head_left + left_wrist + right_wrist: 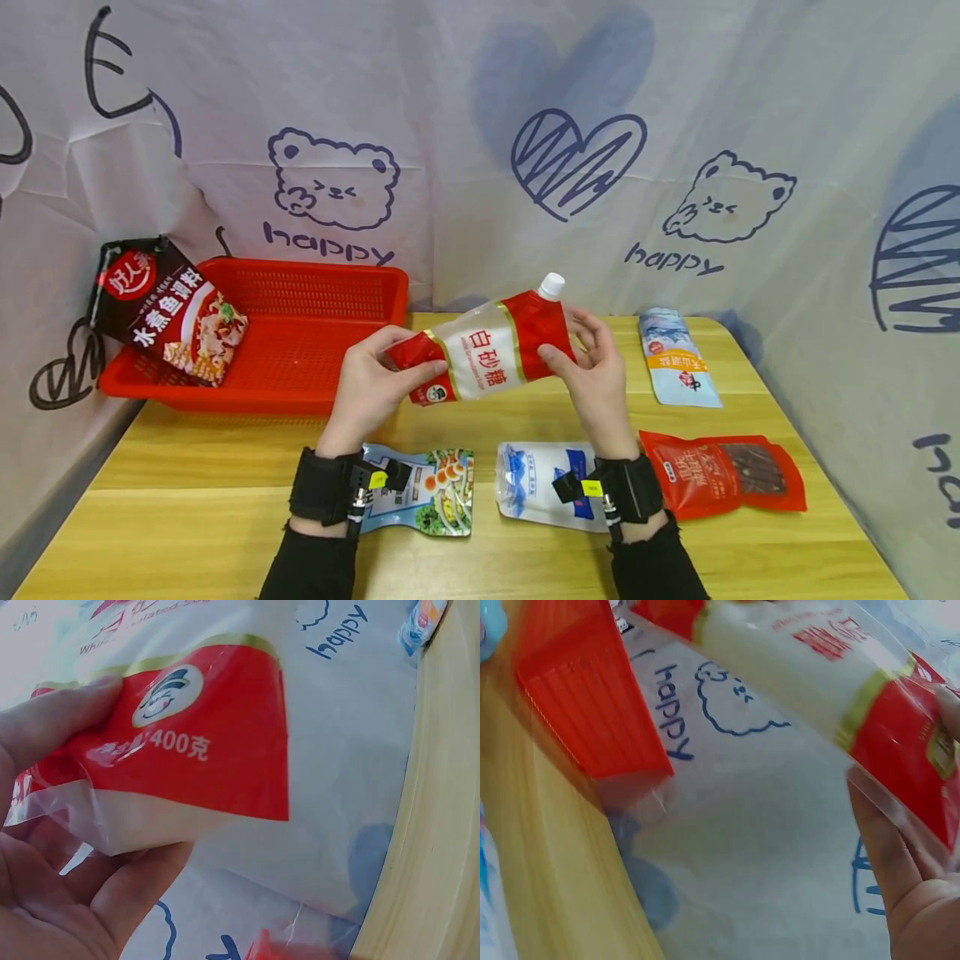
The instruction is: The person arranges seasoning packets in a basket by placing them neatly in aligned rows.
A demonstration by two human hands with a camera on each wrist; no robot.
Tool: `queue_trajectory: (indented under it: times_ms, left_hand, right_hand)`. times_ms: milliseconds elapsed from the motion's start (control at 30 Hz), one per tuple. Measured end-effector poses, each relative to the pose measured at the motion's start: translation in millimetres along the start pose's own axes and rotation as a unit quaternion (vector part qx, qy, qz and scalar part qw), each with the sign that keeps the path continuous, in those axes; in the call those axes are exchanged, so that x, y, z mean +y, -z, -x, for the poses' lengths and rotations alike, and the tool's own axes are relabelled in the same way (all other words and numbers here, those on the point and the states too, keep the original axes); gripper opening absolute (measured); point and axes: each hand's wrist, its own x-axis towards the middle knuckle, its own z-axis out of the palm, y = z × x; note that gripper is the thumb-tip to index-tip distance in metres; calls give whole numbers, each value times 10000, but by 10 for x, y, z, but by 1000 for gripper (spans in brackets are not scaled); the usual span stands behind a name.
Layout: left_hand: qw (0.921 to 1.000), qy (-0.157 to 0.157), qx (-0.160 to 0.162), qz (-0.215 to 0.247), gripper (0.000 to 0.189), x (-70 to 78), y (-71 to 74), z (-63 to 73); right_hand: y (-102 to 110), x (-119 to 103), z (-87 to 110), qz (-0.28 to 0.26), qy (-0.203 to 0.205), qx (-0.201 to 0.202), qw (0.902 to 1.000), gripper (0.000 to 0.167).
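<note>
A red and white bag of white granulated sugar point(487, 350) with a white spout cap point(551, 287) is held up above the table, tilted. My left hand point(372, 379) pinches its bottom end, thumb on the printed front and fingers behind. At the spout end, my right hand point(592, 367) grips the bag the same way. The left wrist view shows the left thumb point(67, 716) on the red end printed 400克. In the right wrist view, the right hand's fingers point(885, 840) lie behind the bag's other red end.
A red plastic basket point(300, 398) stands at the left, a dark seasoning packet point(168, 308) leaning in it. On the wooden table point(187, 517) lie a blue food-print pouch point(442, 492), a white-blue pouch point(532, 483), a red pouch point(705, 475) and a light-blue salt packet point(678, 358). A printed cloth hangs behind.
</note>
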Motion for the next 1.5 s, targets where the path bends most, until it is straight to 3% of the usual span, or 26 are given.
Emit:
queue_trajectory:
  times_ms: [133, 267, 400, 733, 1000, 1133, 1333, 1500]
  left_hand:
    - [9998, -47, 196, 24, 31, -1, -33, -2]
    - [9993, -10, 324, 194, 32, 1, -68, 3]
    - [9986, -7, 352, 391, 31, 12, -106, 4]
    - [9972, 110, 269, 693, 30, 12, -161, -9]
    - [9970, 191, -62, 750, 29, 34, -121, -2]
    - [9977, 79, -340, 576, 30, 35, -92, 5]
    - [9964, -333, -689, 373, 32, 41, -108, 3]
    - [9955, -265, -860, 287, 37, 54, -122, 16]
  right_hand:
    - [-75, 47, 2, -532, -75, 109, 9985, 64]
    - [-165, 81, 8, -1143, -127, -47, 9933, 58]
    - [-224, 91, 47, -1277, -205, -306, 9911, 52]
    - [-246, 92, 92, -1094, -97, -364, 9933, 42]
    - [-205, 50, 88, -1027, -25, -311, 9942, 39]
    - [-147, -17, 96, -640, -40, -369, 9973, 42]
    - [-91, -114, 116, 194, -185, -460, 9986, 48]
    - [-109, -158, 126, 473, -333, -607, 9965, 48]
